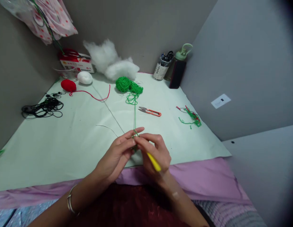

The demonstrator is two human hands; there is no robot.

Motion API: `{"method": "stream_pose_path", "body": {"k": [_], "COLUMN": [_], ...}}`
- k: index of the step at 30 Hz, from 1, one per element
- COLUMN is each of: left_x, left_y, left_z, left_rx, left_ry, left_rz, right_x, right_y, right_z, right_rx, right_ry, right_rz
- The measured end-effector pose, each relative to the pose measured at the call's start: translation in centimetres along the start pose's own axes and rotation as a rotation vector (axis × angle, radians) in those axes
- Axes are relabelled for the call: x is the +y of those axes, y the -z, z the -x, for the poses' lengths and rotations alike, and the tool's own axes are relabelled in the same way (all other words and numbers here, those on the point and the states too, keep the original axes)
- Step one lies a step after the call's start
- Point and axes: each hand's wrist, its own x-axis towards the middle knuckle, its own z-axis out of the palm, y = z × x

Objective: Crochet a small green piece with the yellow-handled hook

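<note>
My left hand (121, 145) pinches a small piece of green crochet work (135, 147), mostly hidden by the fingers, its index finger stretched out under the green yarn (134, 116). In my right hand (157, 151) is a crochet hook with a yellow handle (154, 162); its tip is covered by the fingers at the work. Both hands meet near the front of the table. From them the green strands run up to a green yarn ball (123, 84) with loose loops beside it. A thin white strand (108, 108) leads from behind my left hand to a white yarn ball (85, 78).
Thread snips (150, 111) lie beyond my right hand. A red yarn ball (68, 85), black cord (45, 107) and white stuffing (110, 61) are farther back. Yarn scraps (192, 117) lie right; a pen holder (160, 70), bottle (182, 55) and dark phone (177, 74) stand by the wall.
</note>
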Motion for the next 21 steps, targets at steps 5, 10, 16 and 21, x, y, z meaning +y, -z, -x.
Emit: {"method": "stream_pose_path", "body": {"k": [5, 10, 16, 21], "left_x": [0.8, 0.6, 1.0, 1.4], "left_y": [0.1, -0.2, -0.1, -0.2], "left_z": [-0.1, 0.2, 0.5, 0.6], "left_rx": [-0.049, -0.079, -0.048, -0.007], "left_ry": [0.008, -0.103, -0.081, -0.095], "left_rz": [0.009, -0.163, -0.209, -0.251], "right_x": [-0.3, -0.5, -0.1, -0.1], "right_y": [0.2, -0.2, 0.0, 0.3], "right_z": [-1.5, -1.6, -1.6, -2.2], "right_rx": [0.135, 0.066, 0.035, 0.061], "right_ry": [-0.395, -0.425, -0.488, -0.553], "right_rz": [-0.512, -0.566, -0.595, -0.714]}}
